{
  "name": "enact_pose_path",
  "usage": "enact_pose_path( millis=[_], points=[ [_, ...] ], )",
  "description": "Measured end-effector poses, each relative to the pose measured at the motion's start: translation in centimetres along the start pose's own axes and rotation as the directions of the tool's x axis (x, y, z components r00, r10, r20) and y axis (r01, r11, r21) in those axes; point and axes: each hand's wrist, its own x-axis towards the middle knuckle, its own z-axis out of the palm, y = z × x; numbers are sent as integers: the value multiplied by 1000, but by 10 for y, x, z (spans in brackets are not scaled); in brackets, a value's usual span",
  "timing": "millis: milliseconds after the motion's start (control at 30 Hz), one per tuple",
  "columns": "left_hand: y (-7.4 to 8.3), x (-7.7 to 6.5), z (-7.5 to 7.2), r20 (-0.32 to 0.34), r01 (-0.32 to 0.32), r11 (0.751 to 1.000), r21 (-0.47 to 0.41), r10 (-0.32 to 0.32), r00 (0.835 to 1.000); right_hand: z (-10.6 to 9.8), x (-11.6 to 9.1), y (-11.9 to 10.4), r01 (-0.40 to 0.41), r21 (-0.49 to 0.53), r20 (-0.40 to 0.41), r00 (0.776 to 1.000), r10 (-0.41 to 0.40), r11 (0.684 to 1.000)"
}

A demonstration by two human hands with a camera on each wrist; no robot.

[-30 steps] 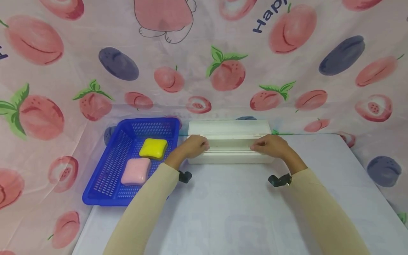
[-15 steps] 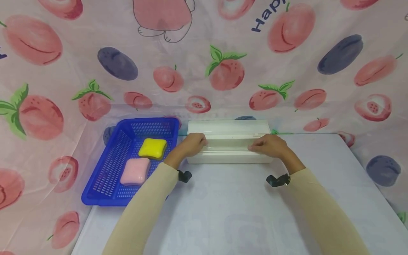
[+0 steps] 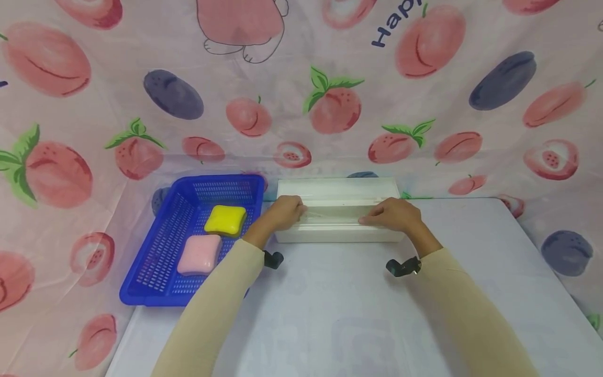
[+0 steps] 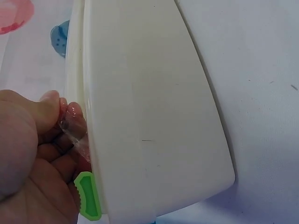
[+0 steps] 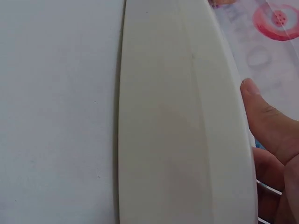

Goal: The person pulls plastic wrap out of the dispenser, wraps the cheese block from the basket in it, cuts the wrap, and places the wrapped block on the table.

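A long white cling film dispenser (image 3: pixel 339 234) lies across the table, its lid (image 3: pixel 339 187) raised at the back. At its left end my left hand (image 3: pixel 285 212) pinches a bunched edge of clear cling film (image 4: pixel 77 137) between thumb and fingers. Beside those fingers, a green slider (image 4: pixel 88 196) sits on the dispenser's rim in the left wrist view. My right hand (image 3: pixel 395 213) reaches over the right part of the opening. Its thumb (image 5: pixel 254 100) lies out straight against the rim, apart from the other fingers, whose tips are hidden behind the dispenser wall.
A blue plastic basket (image 3: pixel 153 235) stands left of the dispenser. It holds a yellow sponge-shaped block (image 3: pixel 226 220) and a pink one (image 3: pixel 200 254). Behind everything hangs a fruit-print cloth (image 3: pixel 264 84). White cloth covers the table (image 3: pixel 330 303).
My right hand has slid a short way left along the dispenser opening. My left hand keeps its pinch at the left end, nearly still. The basket and dispenser have stayed put.
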Motion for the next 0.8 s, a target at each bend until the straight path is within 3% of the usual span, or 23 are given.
enact_pose_path(
  millis=[133,333,800],
  points=[
    [-1,0,-1,-15,-15,1000,-2,15,1000,3,1,-3,-36,-1,-15,999,36,999],
    [1,0,-2,-25,13,999,-52,-15,1000,6,4,-4,-96,7,-35,995,96,995],
    [2,1,-1,-53,43,994,-96,-48,997,9,3,-3,-109,10,-84,990,110,994]
  ],
)
